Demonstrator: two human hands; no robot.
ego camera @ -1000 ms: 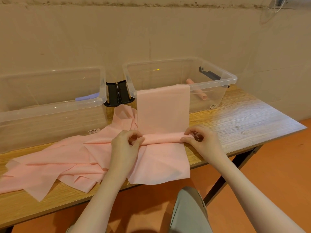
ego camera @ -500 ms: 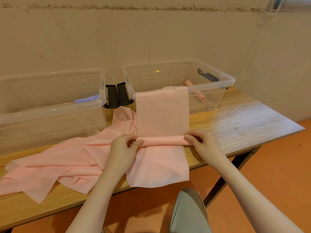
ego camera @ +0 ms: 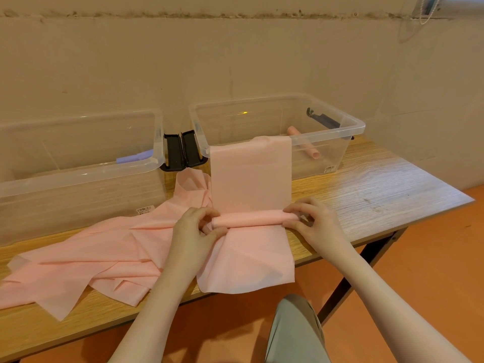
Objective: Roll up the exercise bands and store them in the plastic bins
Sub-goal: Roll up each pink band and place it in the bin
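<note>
The pink exercise band [ego camera: 251, 179], draped from the right plastic bin [ego camera: 351, 127] onto the surface [ego camera: 379, 184], is mid-roll, left hand [ego camera: 195, 226] and right hand [ego camera: 313, 221] fingers pinching the roll's [ego camera: 248, 218] ends; next, seemingly, winding onward evenly toward the bin.

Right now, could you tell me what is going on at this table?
A person is rolling up a pink exercise band on the wooden table. The left hand and right hand each grip one end of the roll, while the unrolled length drapes over the rim of the right bin. That bin already holds a rolled pink band; the left bin holds a purple one. More pink bands lie loose.
</note>
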